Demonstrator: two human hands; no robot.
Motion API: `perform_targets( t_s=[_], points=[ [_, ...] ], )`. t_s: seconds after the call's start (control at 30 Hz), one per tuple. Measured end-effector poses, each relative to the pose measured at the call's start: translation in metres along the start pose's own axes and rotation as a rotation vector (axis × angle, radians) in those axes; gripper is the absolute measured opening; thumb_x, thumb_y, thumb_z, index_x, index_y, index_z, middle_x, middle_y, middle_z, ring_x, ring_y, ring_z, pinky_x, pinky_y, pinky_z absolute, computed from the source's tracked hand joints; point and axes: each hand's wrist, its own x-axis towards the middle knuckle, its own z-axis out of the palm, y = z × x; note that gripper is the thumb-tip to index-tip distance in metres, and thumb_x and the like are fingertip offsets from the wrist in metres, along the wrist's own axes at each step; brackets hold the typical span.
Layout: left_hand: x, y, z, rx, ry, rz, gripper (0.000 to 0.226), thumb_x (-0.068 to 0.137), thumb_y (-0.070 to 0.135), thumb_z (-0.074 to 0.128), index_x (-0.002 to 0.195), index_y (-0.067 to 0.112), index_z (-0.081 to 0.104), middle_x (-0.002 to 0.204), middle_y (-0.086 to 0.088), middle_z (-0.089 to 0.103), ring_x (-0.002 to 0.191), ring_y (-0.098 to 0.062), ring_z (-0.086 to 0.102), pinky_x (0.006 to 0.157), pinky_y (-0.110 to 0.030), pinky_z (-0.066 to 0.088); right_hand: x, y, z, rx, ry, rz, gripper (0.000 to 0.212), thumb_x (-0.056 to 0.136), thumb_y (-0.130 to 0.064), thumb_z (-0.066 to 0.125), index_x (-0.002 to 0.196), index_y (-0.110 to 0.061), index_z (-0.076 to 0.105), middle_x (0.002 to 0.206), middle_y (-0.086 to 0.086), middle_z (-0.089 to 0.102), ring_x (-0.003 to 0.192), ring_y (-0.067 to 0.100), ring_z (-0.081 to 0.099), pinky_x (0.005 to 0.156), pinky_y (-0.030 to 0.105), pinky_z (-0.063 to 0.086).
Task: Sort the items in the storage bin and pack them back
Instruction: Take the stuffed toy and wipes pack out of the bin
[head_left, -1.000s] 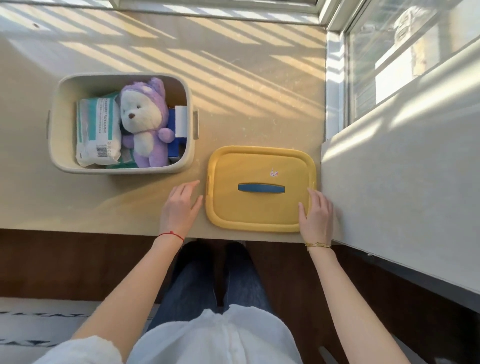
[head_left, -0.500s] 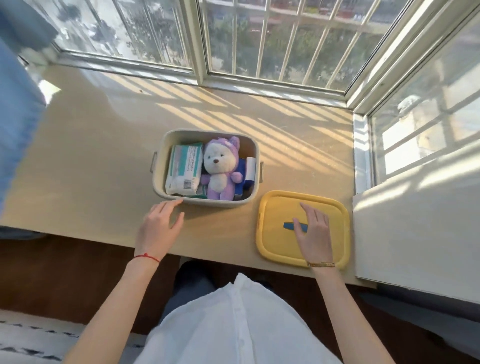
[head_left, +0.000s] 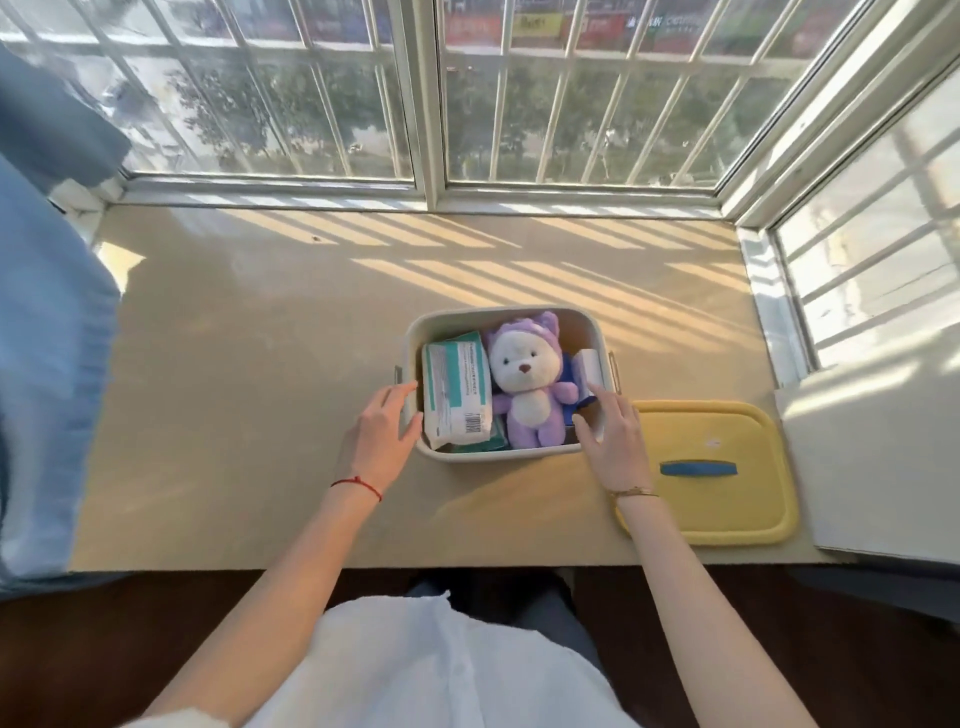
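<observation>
A cream storage bin (head_left: 511, 456) stands uncovered near the front middle of the beige table (head_left: 249, 374), in striped sunlight from the barred window (head_left: 426, 88). Inside it, a white and teal packet (head_left: 457, 392) lies on the left, a purple and white stuffed bear (head_left: 527, 382) lies face up in the middle, and a blue and white box (head_left: 584, 371) is wedged on the right. The left hand (head_left: 382, 441) rests against the bin's left end, its grip spread, fingers straight along the wall. The right hand (head_left: 613, 436) reaches over the bin's right front corner, fingers loosely spread and holding nothing. The yellow lid (head_left: 727, 499) with a blue handle (head_left: 698, 468) lies flat on the table just right of the bin.
</observation>
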Motion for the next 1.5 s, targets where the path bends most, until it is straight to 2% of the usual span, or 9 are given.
perform_targets(
  t_s=[0.23,0.33,0.57,0.73,0.9,1.0,1.27,1.4,1.5],
  points=[
    [0.044,-0.004,0.037,-0.125,-0.173,-0.066,0.051,0.091,0.01,0.06,0.139,0.008,0.043,0.136,-0.012,0.047,0.122,-0.026,0.049,0.101,-0.029,0.039,0.048,0.0,0.037,0.055,-0.09,0.106,0.055,0.089,-0.025,0.066,0.14,-0.015,0.045,0.136,0.011,0.052,0.125,0.026,0.046,0.102,0.024,0.032],
    [0.063,-0.01,0.056,-0.163,-0.251,-0.138,0.058,0.092,0.011,0.06,0.144,0.012,0.035,0.144,-0.012,0.037,0.13,-0.025,0.04,0.109,-0.033,0.033,0.07,0.007,0.05,0.06,-0.146,0.122,0.062,0.087,-0.028,0.067,0.142,-0.023,0.04,0.142,0.009,0.046,0.13,0.025,0.042,0.107,0.035,0.035],
    [0.089,-0.017,0.1,-0.116,-0.343,-0.303,0.071,0.092,0.016,0.06,0.151,0.022,0.021,0.158,-0.02,0.008,0.145,-0.035,0.018,0.118,-0.044,0.021,0.097,0.029,0.075,0.115,-0.294,0.114,0.089,0.079,-0.029,0.076,0.151,-0.03,0.023,0.127,0.013,0.049,0.118,0.026,0.046,0.097,0.025,0.03],
    [0.095,-0.024,0.117,-0.166,-0.359,-0.367,0.083,0.088,0.016,0.064,0.151,0.036,0.012,0.132,-0.021,0.04,0.114,-0.036,0.053,0.105,-0.047,0.04,0.101,0.036,0.083,0.064,-0.298,0.063,0.102,0.074,-0.035,0.078,0.153,-0.036,0.013,0.115,0.013,0.048,0.104,0.027,0.047,0.093,0.031,0.035],
    [0.088,-0.021,0.12,-0.253,-0.273,-0.376,0.088,0.085,0.015,0.07,0.148,0.043,0.015,0.123,-0.011,0.039,0.1,-0.02,0.049,0.097,-0.033,0.038,0.098,0.029,0.086,0.17,-0.291,0.127,0.104,0.074,-0.029,0.081,0.152,-0.04,0.013,0.115,0.006,0.037,0.096,0.011,0.04,0.096,0.018,0.029],
    [0.08,-0.018,0.121,-0.307,-0.216,-0.344,0.089,0.081,0.014,0.073,0.146,0.045,0.021,0.123,-0.007,0.037,0.101,-0.013,0.046,0.095,-0.025,0.035,0.1,0.029,0.083,0.226,-0.296,0.144,0.104,0.073,-0.027,0.082,0.152,-0.038,0.015,0.115,0.006,0.037,0.087,0.004,0.035,0.087,0.006,0.025],
    [0.079,-0.013,0.12,-0.288,-0.085,-0.243,0.087,0.074,0.014,0.08,0.142,0.045,0.036,0.114,-0.003,0.038,0.107,-0.019,0.047,0.098,-0.034,0.045,0.105,0.027,0.076,0.293,-0.27,0.127,0.1,0.072,-0.024,0.081,0.149,-0.045,0.021,0.13,-0.006,0.053,0.113,0.017,0.052,0.102,0.034,0.041],
    [0.082,-0.009,0.114,-0.372,-0.097,-0.311,0.082,0.078,0.011,0.075,0.142,0.044,0.037,0.115,-0.004,0.038,0.101,-0.013,0.048,0.098,-0.024,0.04,0.102,0.024,0.078,0.273,-0.286,0.137,0.102,0.073,-0.029,0.081,0.15,-0.043,0.017,0.116,0.005,0.048,0.1,0.007,0.042,0.096,0.012,0.031],
    [0.083,-0.009,0.109,-0.469,-0.131,-0.326,0.078,0.082,0.01,0.072,0.142,0.045,0.037,0.126,0.0,0.045,0.109,-0.007,0.048,0.097,-0.016,0.035,0.099,0.021,0.079,0.233,-0.319,0.123,0.105,0.074,-0.031,0.08,0.151,-0.045,0.01,0.109,0.008,0.044,0.095,0.009,0.042,0.094,0.022,0.035]
  ],
)
